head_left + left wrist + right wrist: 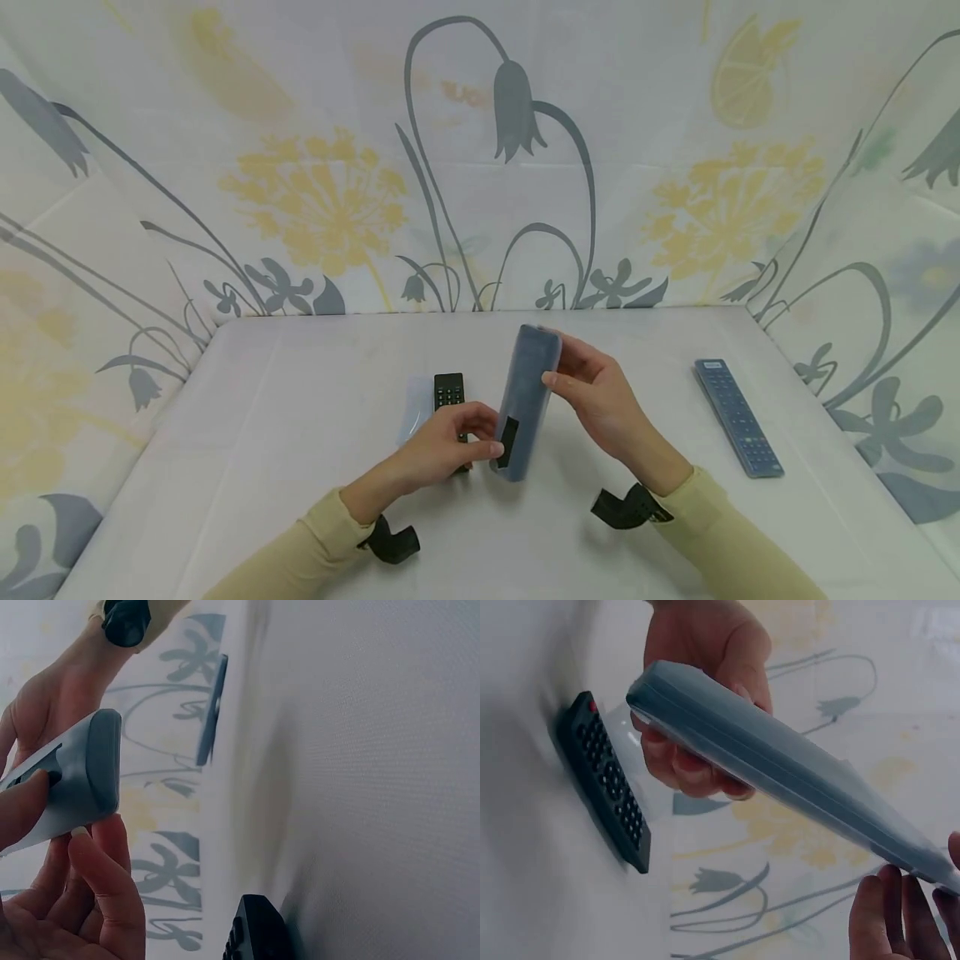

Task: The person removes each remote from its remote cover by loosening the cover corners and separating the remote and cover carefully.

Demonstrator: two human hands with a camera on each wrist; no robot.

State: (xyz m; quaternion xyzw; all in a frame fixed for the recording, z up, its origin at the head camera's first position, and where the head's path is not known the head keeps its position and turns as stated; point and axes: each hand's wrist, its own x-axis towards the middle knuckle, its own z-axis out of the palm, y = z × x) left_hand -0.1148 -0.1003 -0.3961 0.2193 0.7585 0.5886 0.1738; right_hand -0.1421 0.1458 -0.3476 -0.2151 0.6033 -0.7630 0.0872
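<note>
A blue-grey remote control (531, 375) in a translucent cover is held up above the table, its back facing the head camera. A black patch (507, 442) marks its lower end. My left hand (442, 446) pinches that lower end, thumb beside the patch and fingers behind. Higher up, my right hand (603, 396) grips the right edge between thumb and fingers. The right wrist view shows the long side of the remote (727, 742) spanning both hands. Partly hidden behind my left hand lies a black remote control (448, 387), buttons up.
A clear plastic sleeve (416, 408) lies left of the black remote. To the right, another blue remote control (738, 421) lies buttons up on the white table (247, 467). Flower-printed cloth (480, 192) encloses the back and sides. Each wrist carries a black strap mount (626, 508).
</note>
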